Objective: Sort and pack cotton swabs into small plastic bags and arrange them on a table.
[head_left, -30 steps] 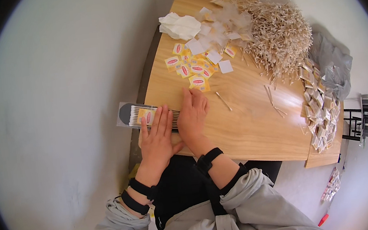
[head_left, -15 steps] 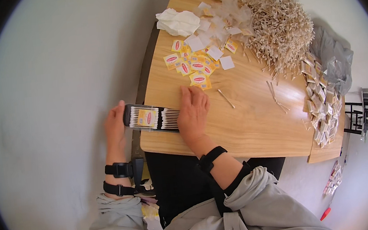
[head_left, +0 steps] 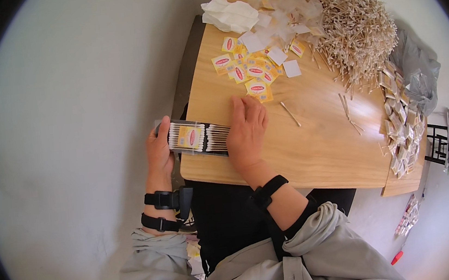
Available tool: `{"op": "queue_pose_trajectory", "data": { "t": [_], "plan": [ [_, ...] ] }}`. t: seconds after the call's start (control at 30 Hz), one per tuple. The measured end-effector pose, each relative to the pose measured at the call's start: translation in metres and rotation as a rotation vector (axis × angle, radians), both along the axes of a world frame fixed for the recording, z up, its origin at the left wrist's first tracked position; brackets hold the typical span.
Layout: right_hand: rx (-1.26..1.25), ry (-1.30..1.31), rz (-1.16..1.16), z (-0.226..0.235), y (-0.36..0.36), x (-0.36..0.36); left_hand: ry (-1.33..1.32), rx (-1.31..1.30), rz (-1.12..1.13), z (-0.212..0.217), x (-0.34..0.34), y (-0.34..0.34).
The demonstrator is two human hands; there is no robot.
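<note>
A narrow black tray (head_left: 199, 152) lies across the table's left front corner, its left end out past the edge. Two groups of white cotton swabs (head_left: 217, 137) fill it side by side, and a yellow card (head_left: 190, 137) with a red oval rests on the left group. My left hand (head_left: 160, 151) is closed round the tray's left end, thumb on top. Over the right end lies my right hand (head_left: 247, 135), fingers bent and close together; it covers that end, and its fingertips touch the tabletop beside a pile of yellow cards (head_left: 254, 72).
A large heap of loose cotton swabs (head_left: 358, 33) covers the far right. Small packets (head_left: 402, 127) lie along the right edge beside a grey plastic bag (head_left: 418, 67). White crumpled cloth or paper (head_left: 230, 14) sits far left. Single swabs (head_left: 291, 114) lie mid-table.
The whole view has shifted, so everything appears further right. My left hand has moved in over the tray's left end, its thumb now on top. My right hand keeps its place.
</note>
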State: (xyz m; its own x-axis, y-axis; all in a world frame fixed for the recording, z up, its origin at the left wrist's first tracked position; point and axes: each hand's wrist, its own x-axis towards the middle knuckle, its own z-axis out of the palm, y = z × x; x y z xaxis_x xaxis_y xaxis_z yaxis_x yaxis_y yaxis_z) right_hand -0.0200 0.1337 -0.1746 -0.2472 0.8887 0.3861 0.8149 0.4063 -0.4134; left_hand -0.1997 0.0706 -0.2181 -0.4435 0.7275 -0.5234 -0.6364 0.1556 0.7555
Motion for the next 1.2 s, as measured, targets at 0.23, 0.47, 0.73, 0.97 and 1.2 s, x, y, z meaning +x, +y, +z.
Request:
{"op": "queue_pose_trajectory", "data": {
  "t": [0.23,0.47,0.73,0.97,1.2],
  "plan": [
    [-0.087,-0.020,0.025,0.000,-0.001,-0.007,-0.011,0.040,0.003,-0.008,-0.002,0.000],
    [-0.127,-0.003,0.048,0.003,-0.006,-0.031,0.129,0.038,-0.001,0.010,0.000,0.002],
    [-0.313,0.572,0.052,0.003,-0.018,-0.028,0.307,-0.064,0.025,0.018,0.001,0.000],
    [-0.513,1.068,-0.034,0.008,-0.050,-0.031,0.234,-0.058,0.011,0.019,-0.002,0.001],
    [-0.532,0.974,0.004,0.014,-0.053,-0.051,0.300,-0.037,-0.020,0.020,-0.002,-0.001]
  ]
}}
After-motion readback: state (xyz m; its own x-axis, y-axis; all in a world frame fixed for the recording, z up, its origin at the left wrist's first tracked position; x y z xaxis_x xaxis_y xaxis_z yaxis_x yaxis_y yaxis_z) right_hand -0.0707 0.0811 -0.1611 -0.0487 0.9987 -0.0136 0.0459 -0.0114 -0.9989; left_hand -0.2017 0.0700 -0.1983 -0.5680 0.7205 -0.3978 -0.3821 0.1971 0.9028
